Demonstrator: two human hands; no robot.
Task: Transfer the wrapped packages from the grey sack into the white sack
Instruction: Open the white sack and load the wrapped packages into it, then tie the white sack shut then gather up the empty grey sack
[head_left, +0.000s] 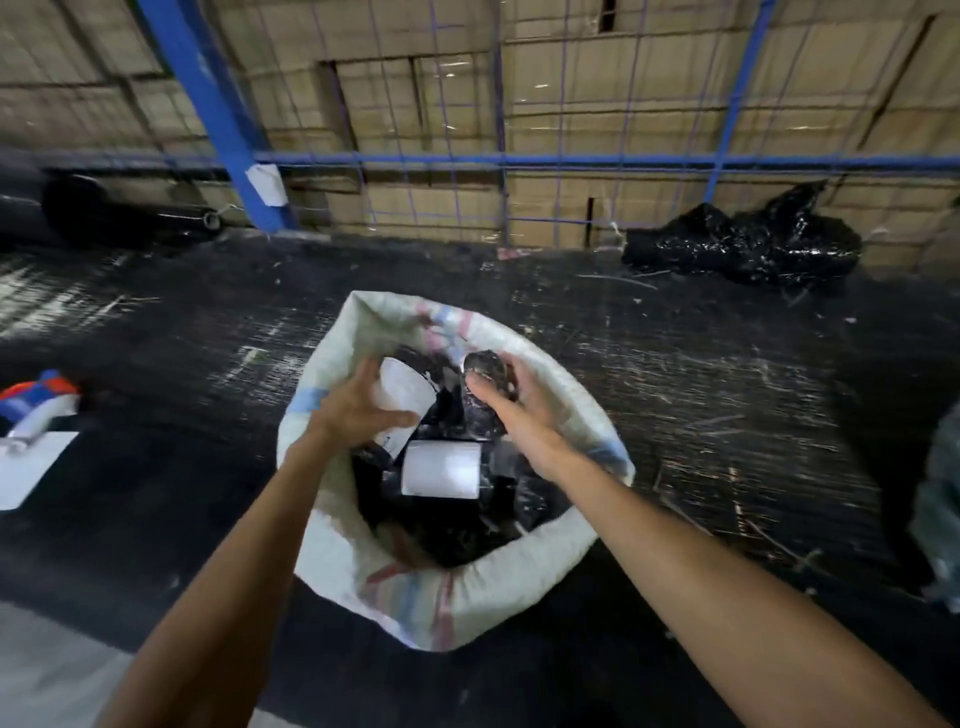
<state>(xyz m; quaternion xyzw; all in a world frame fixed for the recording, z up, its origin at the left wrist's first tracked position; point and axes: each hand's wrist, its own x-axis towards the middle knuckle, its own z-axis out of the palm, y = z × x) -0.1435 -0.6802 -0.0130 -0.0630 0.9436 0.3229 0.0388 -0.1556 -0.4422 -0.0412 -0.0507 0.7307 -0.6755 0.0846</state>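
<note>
Both hands reach over the open mouth of the white sack (332, 551). The left hand (358, 410) is closed around a package with a white label (402, 402), thumb on the near edge and fingers curled over the far side, holding it tilted above the sack's contents. The right hand (511, 397) grips a small rounded package in black wrap (485, 371), the thumb pressed on its front face and the fingers wrapped behind it, just inside the sack's far rim.

Below the hands, the sack holds a heap of dark wrapped packages (457, 525), with one white-labelled package (441, 470) lying face up on top, between the two forearms. The sack's rim is rolled down and shows faded red and blue stripes.

The sack stands on a dark, scuffed floor (727, 389) strewn with bits of straw-like debris. At the right edge of the view a fold of the grey sack (937, 499) is partly visible, well apart from the white one. Farther back, a crumpled black plastic bag (748, 244) lies against a blue wire fence (467, 161), behind which stacked cardboard boxes (571, 93) fill the background. At the left edge lie a blurred red, blue and white object (39, 397) and a white sheet (28, 467).
</note>
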